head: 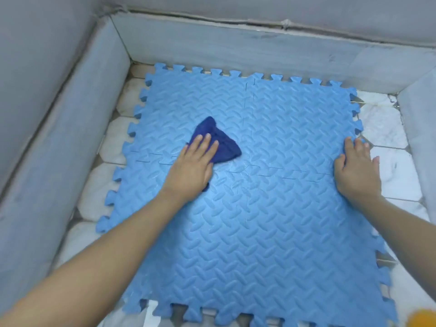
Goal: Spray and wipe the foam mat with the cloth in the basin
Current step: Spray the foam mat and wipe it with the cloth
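Observation:
A light blue foam mat [271, 220] of interlocking tiles with a leaf-like relief lies flat on the basin floor. A dark blue cloth [224, 145] is bunched on the mat left of its centre. My left hand [193, 166] presses flat on the cloth's near part, fingers stretched over it. My right hand [356, 168] rests palm down on the mat's right edge, fingers spread, holding nothing. No spray bottle is clearly in view.
Grey tiled basin walls [70, 138] enclose the mat at left, back and right. White marble-like floor tiles [387, 128] show around the mat. A blurred orange object [422, 318] sits at the bottom right corner.

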The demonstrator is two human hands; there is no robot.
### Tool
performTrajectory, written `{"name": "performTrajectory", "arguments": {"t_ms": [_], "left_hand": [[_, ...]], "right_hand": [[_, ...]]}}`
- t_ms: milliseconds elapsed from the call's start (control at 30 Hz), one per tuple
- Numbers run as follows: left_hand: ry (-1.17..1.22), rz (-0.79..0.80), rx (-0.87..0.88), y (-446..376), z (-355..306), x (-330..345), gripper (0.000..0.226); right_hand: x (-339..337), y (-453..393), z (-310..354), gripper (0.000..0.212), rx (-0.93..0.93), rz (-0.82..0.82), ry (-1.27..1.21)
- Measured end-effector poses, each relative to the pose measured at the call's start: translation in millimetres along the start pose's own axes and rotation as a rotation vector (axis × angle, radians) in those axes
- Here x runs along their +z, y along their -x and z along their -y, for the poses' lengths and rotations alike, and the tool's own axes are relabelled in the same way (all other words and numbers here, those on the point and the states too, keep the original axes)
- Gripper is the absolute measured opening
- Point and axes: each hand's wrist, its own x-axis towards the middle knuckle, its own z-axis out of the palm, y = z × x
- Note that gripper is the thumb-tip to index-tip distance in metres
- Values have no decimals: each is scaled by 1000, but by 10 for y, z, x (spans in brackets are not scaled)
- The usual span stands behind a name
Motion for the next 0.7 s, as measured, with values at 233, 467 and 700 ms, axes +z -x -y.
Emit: {"name": "performTrajectory", "arguments": {"t_ms": [233,467,700], "left_hand": [[66,54,-127,574,525,-80,47],[-46,211,505,1806,-413,-21,58],[34,45,-276,521,622,-146,58]], "right_hand": [[11,18,419,58,51,97,49],[166,958,1054,61,-300,197,95],[121,918,1050,65,-314,147,90]]}}
